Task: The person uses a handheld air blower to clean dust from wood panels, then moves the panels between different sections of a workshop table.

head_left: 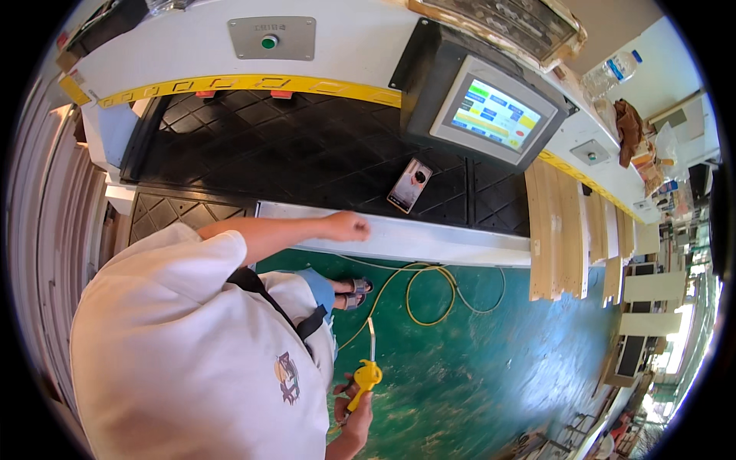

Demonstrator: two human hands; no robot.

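Along the front of the black table [291, 146], I see the left hand [349, 227] curled into a loose fist over the metal edge strip [460, 239]; can't tell if it touches. Right hand [359, 408] is lower in view, fingers wrapped round the handle of a yellow air blow gun [368, 375], thin metal nozzle pointing toward the table side. Gun is up off the green floor [475, 368]; can't tell if its trigger is pressed. Yellow hose [409, 307] loops on that floor, a pale hose [502, 295] beside it. Phone [410, 185] lies on the table beyond the left hand, screen lit. Touchscreen panel [502, 115] is mounted above it, also lit. Pale boards [556, 230] overhang the table at right. Up on the white machine beam [353, 42]: green push button [269, 42] on a metal plate, yellow strip [245, 82] along the lower edge.
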